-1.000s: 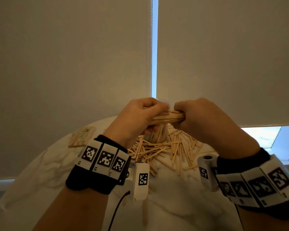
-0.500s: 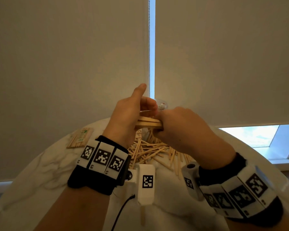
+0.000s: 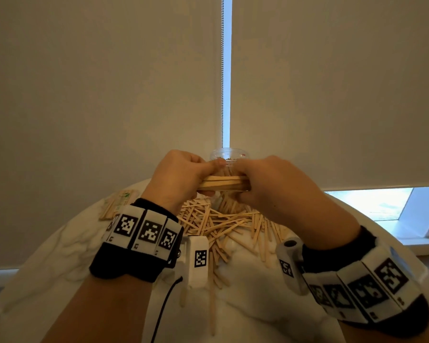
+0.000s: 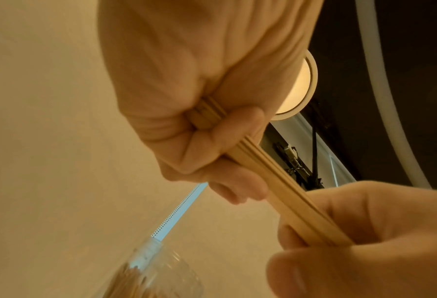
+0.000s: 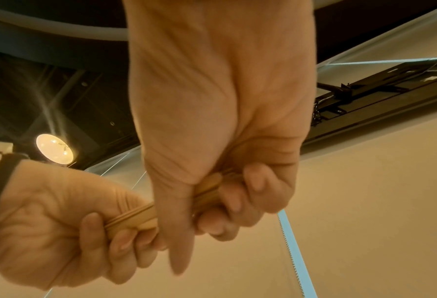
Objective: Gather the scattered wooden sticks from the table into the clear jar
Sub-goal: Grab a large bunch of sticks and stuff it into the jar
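Observation:
A bundle of flat wooden sticks [image 3: 222, 183] lies level between my two hands, above the table. My left hand [image 3: 181, 177] grips its left end and my right hand [image 3: 270, 184] grips its right end, fingers curled round it. The same bundle [image 4: 283, 185] shows in the left wrist view and again [image 5: 135, 219] in the right wrist view. The clear jar [image 3: 227, 157] stands just behind the hands, mostly hidden, with sticks inside [image 4: 133, 282]. A loose pile of sticks [image 3: 223, 224] is spread on the white marble table [image 3: 60, 256] under the hands.
A wrapped pack of sticks [image 3: 117, 204] lies at the table's far left edge. A few single sticks [image 3: 212, 300] lie nearer to me. Roller blinds [image 3: 97, 95] hang right behind the table, with a window sill [image 3: 394, 211] at the right.
Both hands have taken a fresh hold of the bundle: the left thumb, raised half a second ago, now lies down on the sticks. The bundle sits level in front of the jar.

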Available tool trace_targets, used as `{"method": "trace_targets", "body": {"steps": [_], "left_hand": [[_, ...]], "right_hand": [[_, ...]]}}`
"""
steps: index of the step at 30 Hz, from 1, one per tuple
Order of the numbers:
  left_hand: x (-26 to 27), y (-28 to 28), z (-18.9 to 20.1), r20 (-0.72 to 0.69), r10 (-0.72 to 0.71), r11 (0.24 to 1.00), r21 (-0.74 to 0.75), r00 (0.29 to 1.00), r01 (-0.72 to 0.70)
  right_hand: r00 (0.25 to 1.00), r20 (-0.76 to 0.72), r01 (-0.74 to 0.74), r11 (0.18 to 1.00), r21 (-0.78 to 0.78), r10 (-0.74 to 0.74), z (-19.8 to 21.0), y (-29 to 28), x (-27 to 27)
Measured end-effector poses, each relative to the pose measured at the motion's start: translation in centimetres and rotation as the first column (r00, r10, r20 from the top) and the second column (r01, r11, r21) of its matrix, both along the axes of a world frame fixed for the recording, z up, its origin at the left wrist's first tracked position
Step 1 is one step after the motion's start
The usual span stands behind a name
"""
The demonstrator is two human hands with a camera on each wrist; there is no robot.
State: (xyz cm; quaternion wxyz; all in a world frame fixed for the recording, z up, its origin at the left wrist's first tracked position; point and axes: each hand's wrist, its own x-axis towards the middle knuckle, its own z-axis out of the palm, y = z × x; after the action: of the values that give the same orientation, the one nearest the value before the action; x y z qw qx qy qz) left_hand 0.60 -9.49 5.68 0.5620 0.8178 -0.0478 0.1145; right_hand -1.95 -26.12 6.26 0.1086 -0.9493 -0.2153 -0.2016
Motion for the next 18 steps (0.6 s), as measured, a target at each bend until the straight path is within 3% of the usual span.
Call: {"method": "trace_targets", "body": {"steps": [4, 8, 10, 13, 15, 18], "left_hand": [[0.0, -0.2, 0.1, -0.030, -0.036, 0.989, -0.147, 0.999, 0.031], [-0.4, -0.4, 0.1, -0.131, -0.195, 0.976, -0.120, 0.972, 0.180], [-0.1, -0.1, -0.1, -0.117, -0.164, 0.985, -0.078, 0.979, 0.156], [0.7, 0.2, -0.7, -0.108, -0.094, 0.986, -0.150, 0.990, 0.077], [1.2, 0.0, -1.2, -0.117, -0.084, 0.973, -0.226, 0.990, 0.056], [1.4, -0.4, -1.8, -0.138, -0.090, 0.953, -0.299, 0.986, 0.045]], "right_hand": [[0.994, 0.091, 0.056, 0.998, -0.027, -0.053, -0.8, 0.7, 0.2], [0.995, 0.065, 0.076, 0.996, -0.055, -0.073, -1.3, 0.3, 0.6], [0.998, -0.048, -0.030, 0.999, 0.018, 0.031, -1.0, -0.4, 1.0], [0.961, -0.205, -0.133, 0.959, 0.252, 0.187, -0.2, -1.6, 1.2], [0.956, -0.198, -0.145, 0.933, 0.329, 0.218, -0.5, -2.1, 1.6], [0.987, -0.101, -0.093, 0.954, 0.284, 0.126, -1.5, -1.5, 2.2]]}}
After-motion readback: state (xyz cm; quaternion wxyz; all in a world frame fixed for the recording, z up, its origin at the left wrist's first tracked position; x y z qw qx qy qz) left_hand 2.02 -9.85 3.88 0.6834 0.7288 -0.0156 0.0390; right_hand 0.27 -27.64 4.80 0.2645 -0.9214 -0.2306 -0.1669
